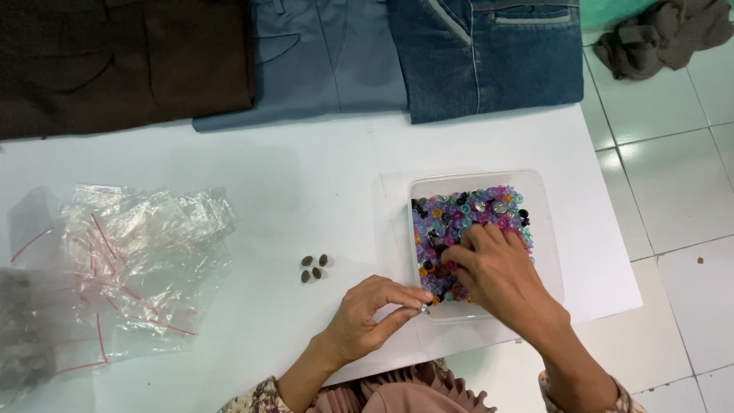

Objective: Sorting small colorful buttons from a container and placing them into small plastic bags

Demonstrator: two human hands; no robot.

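A white table stands on a floor of pale tiles. Along the table's far edge lie three folded garments: a dark brown one, a grey-blue one and blue denim. A grey cloth lies crumpled on the floor beyond.

The right hand reaches into a clear plastic tub full of small coloured buttons, its fingers bent and spread loosely among them; whether it grips any cannot be told. The left hand, just beside the tub's near corner, is nearly closed, thumb and forefinger pinching a small metal button. Four dark metal buttons lie on the table a little beyond and to the left of that hand. Farther left is a heap of small clear bags with red seal strips.
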